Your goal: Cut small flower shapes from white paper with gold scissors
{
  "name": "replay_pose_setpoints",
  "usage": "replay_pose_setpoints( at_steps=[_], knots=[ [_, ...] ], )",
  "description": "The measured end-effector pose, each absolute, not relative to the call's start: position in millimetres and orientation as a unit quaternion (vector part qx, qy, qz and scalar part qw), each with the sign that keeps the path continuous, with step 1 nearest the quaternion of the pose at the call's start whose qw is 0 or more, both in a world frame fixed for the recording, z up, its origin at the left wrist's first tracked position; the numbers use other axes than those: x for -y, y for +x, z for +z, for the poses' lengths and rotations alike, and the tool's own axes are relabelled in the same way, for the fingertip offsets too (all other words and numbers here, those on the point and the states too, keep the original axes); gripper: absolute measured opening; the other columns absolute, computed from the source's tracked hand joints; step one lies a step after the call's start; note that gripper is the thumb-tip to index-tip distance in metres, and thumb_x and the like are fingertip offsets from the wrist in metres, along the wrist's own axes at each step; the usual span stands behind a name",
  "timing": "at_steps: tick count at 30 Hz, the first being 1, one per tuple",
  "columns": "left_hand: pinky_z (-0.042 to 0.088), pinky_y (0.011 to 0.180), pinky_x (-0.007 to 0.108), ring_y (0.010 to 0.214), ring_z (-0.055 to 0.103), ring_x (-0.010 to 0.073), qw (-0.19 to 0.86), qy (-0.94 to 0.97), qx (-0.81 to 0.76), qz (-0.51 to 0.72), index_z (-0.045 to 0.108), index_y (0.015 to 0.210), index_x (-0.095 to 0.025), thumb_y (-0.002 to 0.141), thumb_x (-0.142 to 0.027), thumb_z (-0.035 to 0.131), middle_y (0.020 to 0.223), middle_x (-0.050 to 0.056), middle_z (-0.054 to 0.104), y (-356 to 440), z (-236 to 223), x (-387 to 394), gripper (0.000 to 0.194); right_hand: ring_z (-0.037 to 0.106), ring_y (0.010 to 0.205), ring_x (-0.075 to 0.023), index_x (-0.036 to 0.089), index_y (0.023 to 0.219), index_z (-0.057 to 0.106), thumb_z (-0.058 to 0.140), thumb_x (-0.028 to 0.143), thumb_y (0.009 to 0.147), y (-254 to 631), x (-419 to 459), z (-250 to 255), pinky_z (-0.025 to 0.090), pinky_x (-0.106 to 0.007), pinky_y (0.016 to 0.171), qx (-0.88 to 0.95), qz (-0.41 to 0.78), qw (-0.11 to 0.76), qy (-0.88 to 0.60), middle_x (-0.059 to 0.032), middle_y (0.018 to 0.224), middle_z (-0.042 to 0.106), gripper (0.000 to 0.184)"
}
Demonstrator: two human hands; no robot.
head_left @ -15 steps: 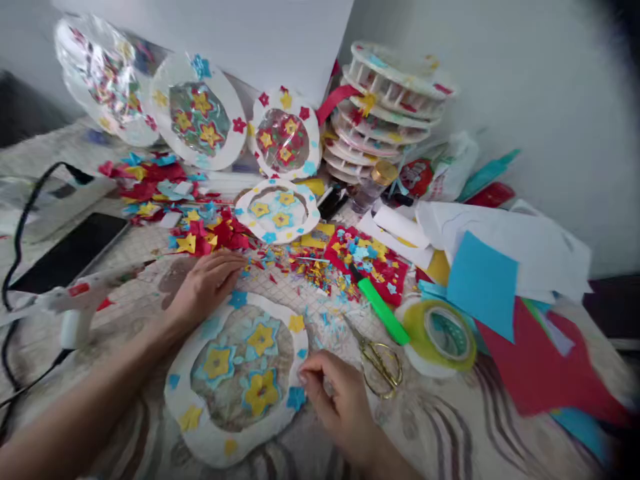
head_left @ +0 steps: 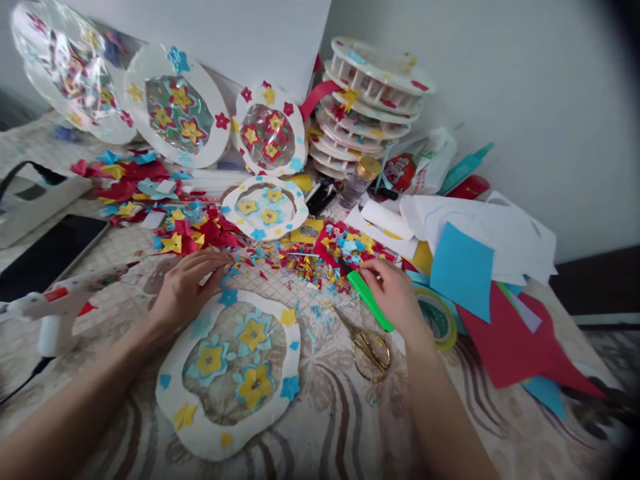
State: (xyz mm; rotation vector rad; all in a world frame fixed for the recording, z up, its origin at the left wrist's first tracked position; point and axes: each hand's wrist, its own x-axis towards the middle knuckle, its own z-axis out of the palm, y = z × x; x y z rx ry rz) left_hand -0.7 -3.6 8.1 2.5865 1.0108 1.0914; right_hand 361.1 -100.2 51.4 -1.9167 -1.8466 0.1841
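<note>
My left hand [head_left: 187, 283] rests at the upper left rim of a white ring-shaped frame [head_left: 173, 427], its fingers loosely stretched out and apart from the thumb. Small blue and yellow stars are stuck round the rim, and yellow-and-blue flowers [head_left: 255, 385] sit on the clear middle. Over the green utility knife [head_left: 370, 301] hovers my right hand [head_left: 395, 293], fingers bent and parted, with nothing visible in them. Just beyond its fingertips, a red sheet [head_left: 325, 245] carries several tiny blue and yellow cut-outs. Gold-handled scissors [head_left: 371, 353] lie between the frame and my right forearm.
Left are a hot glue gun [head_left: 55, 307], a phone [head_left: 55, 250] and a power strip [head_left: 37, 207]. Colored scraps [head_left: 200, 230] spread across the middle. Decorated white rings [head_left: 273, 133] and a tiered stack [head_left: 370, 100] stand behind. Tape [head_left: 440, 320] and colored sheets [head_left: 463, 273] lie right.
My right hand has moved from the frame's right rim up and rightward to above the green knife, near the red sheet. My left hand stays by the upper left rim. The view has shifted slightly.
</note>
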Motion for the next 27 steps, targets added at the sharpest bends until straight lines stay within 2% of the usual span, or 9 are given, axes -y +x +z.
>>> replay_pose_setpoints(
  at_steps=[5,12,15,18,21,24,27],
  knots=[
    [0.052,0.082,0.031,0.086,0.065,0.0166,0.071,0.865,-0.337,0.365,0.066,0.092,-0.014,0.084,-0.012,0.055,0.092,0.009,0.07,2.1,13.7,5.7,0.013,0.062,0.082,-0.021,0.02,0.092,0.061,0.046,0.024,0.089,360.1,102.7,46.4,0.044,-0.031,0.072,0.685,0.084,0.225,-0.688,-0.0054,0.089,0.068,0.016],
    [0.052,0.081,0.031,0.087,0.065,0.0178,0.067,0.861,-0.353,0.359,0.066,0.092,-0.014,0.084,-0.015,0.055,0.091,0.009,0.071,-0.1,9.8,5.4,0.013,0.062,0.071,-0.0169,0.021,0.093,0.062,0.047,0.024,0.089,353.8,109.9,48.5,0.043,-0.027,0.065,0.672,0.173,0.238,-0.68,-0.0022,0.082,0.068,0.015],
    [0.052,0.081,0.031,0.087,0.065,0.0169,0.072,0.86,-0.362,0.352,0.066,0.093,-0.014,0.085,-0.016,0.055,0.093,0.008,0.07,-1.3,8.3,4.7,0.014,0.061,0.071,-0.0159,0.022,0.094,0.061,0.047,0.023,0.089,342.5,104.3,53.3,0.044,-0.027,0.065,0.692,0.22,0.218,-0.652,-0.0014,0.083,0.066,0.015],
    [0.052,0.081,0.031,0.087,0.065,0.0166,0.068,0.861,-0.36,0.354,0.066,0.092,-0.014,0.085,-0.016,0.055,0.092,0.008,0.07,-2.0,8.4,5.0,0.013,0.06,0.073,-0.0161,0.021,0.092,0.061,0.047,0.021,0.089,332.6,92.8,58.1,0.044,-0.028,0.068,0.712,0.208,0.215,-0.635,-0.0023,0.084,0.065,0.014],
    [0.052,0.082,0.03,0.088,0.065,0.0166,0.072,0.861,-0.36,0.351,0.065,0.092,-0.014,0.086,-0.018,0.054,0.093,0.008,0.07,-2.2,8.9,6.2,0.013,0.06,0.079,-0.0172,0.021,0.094,0.061,0.047,0.019,0.089,325.7,78.7,58.4,0.046,-0.029,0.072,0.723,0.186,0.227,-0.626,-0.0046,0.09,0.065,0.015],
    [0.052,0.082,0.029,0.088,0.065,0.0166,0.078,0.856,-0.37,0.352,0.065,0.09,-0.016,0.087,-0.021,0.053,0.092,0.007,0.071,-2.3,8.8,7.2,0.014,0.061,0.085,-0.0182,0.021,0.105,0.06,0.046,0.018,0.089,319.5,65.5,51.7,0.047,-0.031,0.075,0.734,0.201,0.224,-0.609,-0.0071,0.104,0.064,0.021],
    [0.052,0.082,0.029,0.088,0.066,0.0168,0.089,0.853,-0.372,0.354,0.065,0.09,-0.017,0.087,-0.022,0.051,0.093,0.006,0.071,-2.9,7.3,7.1,0.015,0.062,0.086,-0.0184,0.022,0.112,0.058,0.048,0.02,0.089,313.0,55.5,41.3,0.047,-0.033,0.078,0.738,0.212,0.21,-0.605,-0.0078,0.108,0.063,0.026]
  ],
)
